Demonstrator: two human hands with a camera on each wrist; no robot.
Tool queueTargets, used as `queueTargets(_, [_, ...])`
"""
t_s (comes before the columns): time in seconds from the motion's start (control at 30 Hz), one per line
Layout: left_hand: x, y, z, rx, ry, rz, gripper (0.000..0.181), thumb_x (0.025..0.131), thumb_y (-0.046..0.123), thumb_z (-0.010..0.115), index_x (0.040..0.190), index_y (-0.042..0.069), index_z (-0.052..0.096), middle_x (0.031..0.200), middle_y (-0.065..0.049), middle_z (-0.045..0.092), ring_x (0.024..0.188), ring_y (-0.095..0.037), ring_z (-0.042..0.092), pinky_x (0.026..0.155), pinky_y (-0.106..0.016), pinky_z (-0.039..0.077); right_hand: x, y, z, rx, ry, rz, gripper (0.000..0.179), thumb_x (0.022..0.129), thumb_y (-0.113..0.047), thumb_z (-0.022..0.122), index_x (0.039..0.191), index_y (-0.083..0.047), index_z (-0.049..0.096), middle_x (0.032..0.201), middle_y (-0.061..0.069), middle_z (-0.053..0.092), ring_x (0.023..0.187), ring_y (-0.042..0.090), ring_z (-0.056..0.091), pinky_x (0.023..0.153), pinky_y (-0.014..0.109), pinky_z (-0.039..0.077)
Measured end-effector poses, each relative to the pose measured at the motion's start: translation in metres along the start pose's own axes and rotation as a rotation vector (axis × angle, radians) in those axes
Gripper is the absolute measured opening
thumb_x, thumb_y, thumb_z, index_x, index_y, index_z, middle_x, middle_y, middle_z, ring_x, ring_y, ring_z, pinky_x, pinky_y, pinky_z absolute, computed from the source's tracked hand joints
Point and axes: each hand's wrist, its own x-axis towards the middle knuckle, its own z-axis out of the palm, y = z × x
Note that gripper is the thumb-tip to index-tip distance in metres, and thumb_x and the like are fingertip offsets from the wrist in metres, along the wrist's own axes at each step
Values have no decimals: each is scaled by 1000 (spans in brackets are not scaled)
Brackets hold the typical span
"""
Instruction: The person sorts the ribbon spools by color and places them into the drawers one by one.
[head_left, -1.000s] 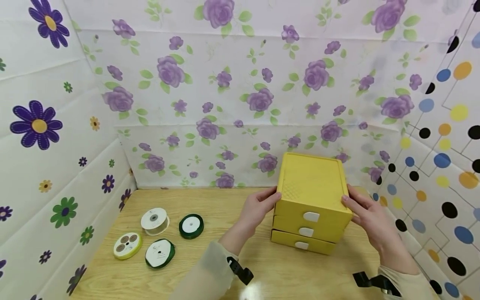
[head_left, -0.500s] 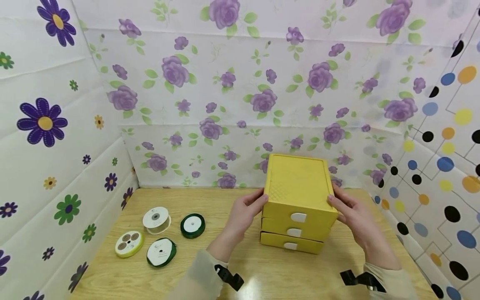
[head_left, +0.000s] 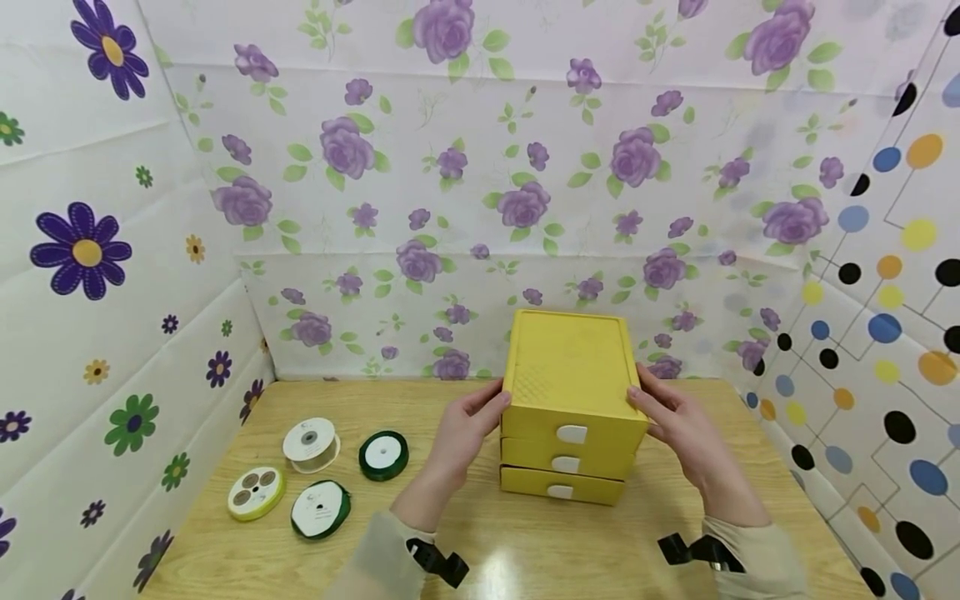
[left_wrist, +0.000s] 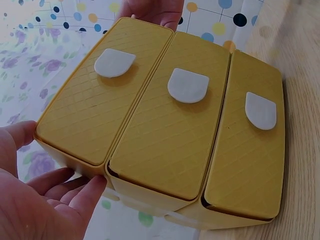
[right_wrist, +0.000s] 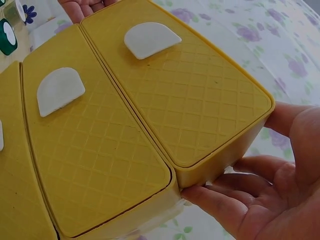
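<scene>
Your left hand (head_left: 459,429) grips the box (head_left: 567,396) at nine o'clock, your right hand (head_left: 682,433) at three; it stands toward five in the head view, apparently on the table (head_left: 510,533). You seem to be positioning it; next likely calls for an even release.

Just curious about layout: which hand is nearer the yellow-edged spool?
The left hand, holding the drawer box on the side facing the spool; the right hand holds the opposite side.

Nothing legible for me here: faint print on the nearer green ribbon spool (head_left: 320,509), far too small to read.
</scene>
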Motion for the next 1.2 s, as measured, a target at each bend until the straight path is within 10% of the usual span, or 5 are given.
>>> queueTargets(1.2, [-1, 0, -23, -47, 71, 13, 60, 105, 39, 71, 154, 7, 58, 158, -11, 55, 144, -30, 54, 118, -45, 44, 34, -4, 22, 26, -36, 30, 81, 106, -56, 63, 172, -27, 25, 177, 2, 22, 160, 31, 28, 122, 61, 35])
